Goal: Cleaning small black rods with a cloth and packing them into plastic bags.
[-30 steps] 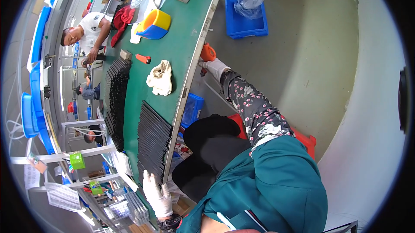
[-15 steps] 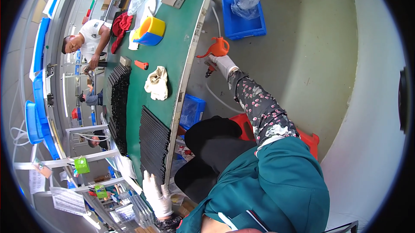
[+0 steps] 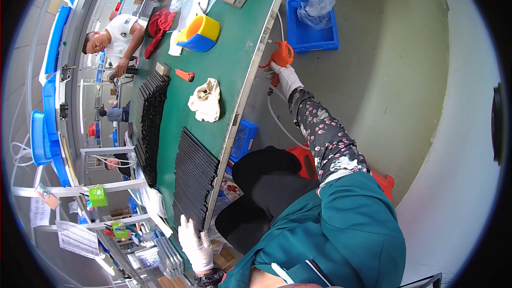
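The right hand [image 3: 286, 77], in a white glove, has its grip closed around one orange air gun [image 3: 281, 54], held just off the edge of the green surface [image 3: 234, 58], with one pale hose [image 3: 274, 120] trailing below it. Beside the gun, on the surface, lie one crumpled cream rag [image 3: 207, 99] and one small orange tool [image 3: 185, 75]. Farther from the gun, the gloved left hand [image 3: 195, 244] rests flat, fingers spread, at the end of one row of black strips [image 3: 193, 173]. One blue bin [image 3: 313, 24] sits on the floor near the gun.

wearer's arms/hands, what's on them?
Both hands wear white fabric gloves: left hand, right hand. The right forearm has a dark sleeve cover with a pink-and-white flower print, over a teal jacket. The left glove meets a dark patterned cuff.
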